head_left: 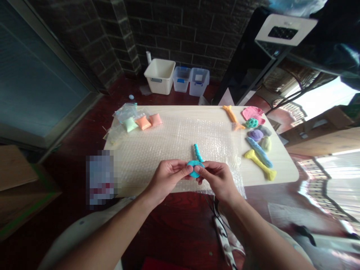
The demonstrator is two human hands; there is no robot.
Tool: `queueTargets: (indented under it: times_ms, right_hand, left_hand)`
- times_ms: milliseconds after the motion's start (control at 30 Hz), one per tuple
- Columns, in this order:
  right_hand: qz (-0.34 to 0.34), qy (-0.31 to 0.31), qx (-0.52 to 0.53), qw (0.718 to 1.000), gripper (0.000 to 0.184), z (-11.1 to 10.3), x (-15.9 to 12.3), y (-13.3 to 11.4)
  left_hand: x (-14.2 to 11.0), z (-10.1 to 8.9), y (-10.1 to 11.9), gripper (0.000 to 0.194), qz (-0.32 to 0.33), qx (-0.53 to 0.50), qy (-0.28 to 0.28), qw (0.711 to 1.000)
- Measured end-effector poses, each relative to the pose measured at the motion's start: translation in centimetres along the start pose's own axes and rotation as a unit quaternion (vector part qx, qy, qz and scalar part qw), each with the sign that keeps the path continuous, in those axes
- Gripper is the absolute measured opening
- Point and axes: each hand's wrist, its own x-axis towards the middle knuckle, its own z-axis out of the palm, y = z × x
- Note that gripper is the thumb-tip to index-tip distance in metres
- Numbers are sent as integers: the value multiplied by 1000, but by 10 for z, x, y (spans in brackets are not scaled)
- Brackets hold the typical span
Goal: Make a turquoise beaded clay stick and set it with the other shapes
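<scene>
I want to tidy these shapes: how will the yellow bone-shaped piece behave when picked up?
The yellow bone-shaped piece looks like soft modelling dough, so it may sag if lifted by one end. Its narrow middle is probably the weak spot. The wider, lobed ends should discourage rolling.

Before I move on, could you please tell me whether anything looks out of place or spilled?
The bubble wrap looks askew: its crumpled near right corner overhangs the table. A small pale round object lies on the floor beyond, perhaps stray. I see no spill.
</scene>
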Motion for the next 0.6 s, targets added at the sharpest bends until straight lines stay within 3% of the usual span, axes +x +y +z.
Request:
queueTargets:
  times_ms: [167,367,500,600]
  right_hand:
    - [4,-14,-4,1000,38,-1,-1,0]
    - [-19,-7,-28,999,38,0,-3,-3]
    - [-12,-7,-17,1000,34,2,-3,1]
    - [-15,-12,-24,1000,34,2,-4,3]
  left_hand:
    - [1,-1,-2,34,8,7,43,999]
    - [0,1,-1,35,-40,-16,-7,999]
    - [-1,3,0,34,-36,17,3,999]
    - [-2,3,-1,33,-24,41,-20,999]
